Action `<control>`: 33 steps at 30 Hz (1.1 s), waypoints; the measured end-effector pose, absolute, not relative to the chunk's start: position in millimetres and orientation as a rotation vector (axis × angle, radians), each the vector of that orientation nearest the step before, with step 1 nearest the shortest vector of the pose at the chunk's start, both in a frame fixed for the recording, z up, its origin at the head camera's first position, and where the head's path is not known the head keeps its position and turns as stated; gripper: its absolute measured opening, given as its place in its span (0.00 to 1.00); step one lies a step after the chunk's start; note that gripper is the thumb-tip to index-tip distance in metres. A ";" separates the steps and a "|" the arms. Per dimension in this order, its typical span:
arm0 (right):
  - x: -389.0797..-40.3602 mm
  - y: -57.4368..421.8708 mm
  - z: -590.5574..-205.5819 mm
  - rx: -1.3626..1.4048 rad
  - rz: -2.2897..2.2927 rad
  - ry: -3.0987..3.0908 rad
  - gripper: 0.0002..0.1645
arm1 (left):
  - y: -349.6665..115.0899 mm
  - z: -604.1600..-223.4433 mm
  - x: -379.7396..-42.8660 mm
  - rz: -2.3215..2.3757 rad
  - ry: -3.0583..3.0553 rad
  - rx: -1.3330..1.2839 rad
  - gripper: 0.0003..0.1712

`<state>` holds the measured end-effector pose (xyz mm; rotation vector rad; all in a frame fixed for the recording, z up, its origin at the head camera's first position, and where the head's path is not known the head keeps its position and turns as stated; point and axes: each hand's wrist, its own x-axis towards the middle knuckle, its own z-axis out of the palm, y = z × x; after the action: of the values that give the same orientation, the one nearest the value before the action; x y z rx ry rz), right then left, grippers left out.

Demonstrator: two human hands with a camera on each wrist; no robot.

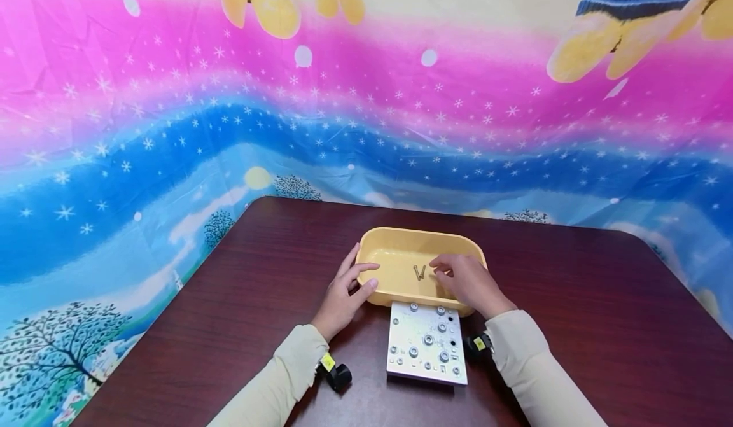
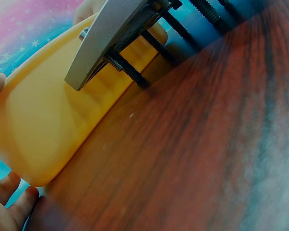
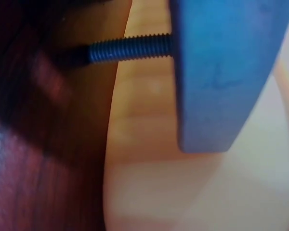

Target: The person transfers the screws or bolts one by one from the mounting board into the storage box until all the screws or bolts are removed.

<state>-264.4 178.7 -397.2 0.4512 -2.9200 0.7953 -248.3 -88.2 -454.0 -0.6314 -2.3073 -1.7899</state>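
A yellow plastic tray [image 1: 395, 236] lies on the table with a couple of brass-coloured screws [image 1: 420, 273] on its floor. My left hand [image 1: 343, 293] grips the tray's left end, thumb and fingers about the rim; in the left wrist view its fingers [image 2: 20, 207] touch the tray's corner. Over the right end reaches my right hand [image 1: 466, 280], its bent fingertips inside the tray just right of the screws. I see nothing held between them. The right wrist view shows no part of that hand.
A metal plate [image 1: 420, 350] with several socket-head bolts stands in front of the tray, its near side raised. Threaded bolts [image 2: 127, 67] stick out below it towards the dark wooden table [image 1: 275, 274]. A printed cloth [image 1: 366, 115] hangs behind the table.
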 end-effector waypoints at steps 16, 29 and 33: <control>-247.6 191.7 -355.7 0.669 0.847 -2.808 0.11 | -87.7 -454.3 -248.3 -1.784 -2.298 -0.637 0.20; -199.0 181.3 -320.0 0.955 0.757 -3.025 0.10 | -85.2 -436.3 -235.8 -1.781 -2.281 -0.653 0.18; -186.0 179.6 -321.0 1.033 0.706 -3.066 0.08 | -86.3 -452.1 -246.6 -1.766 -2.290 -0.639 0.19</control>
<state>-186.0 179.6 -321.0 1.0333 -3.0663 0.7065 -246.6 -86.3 -452.1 -0.6387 -2.2897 -1.7659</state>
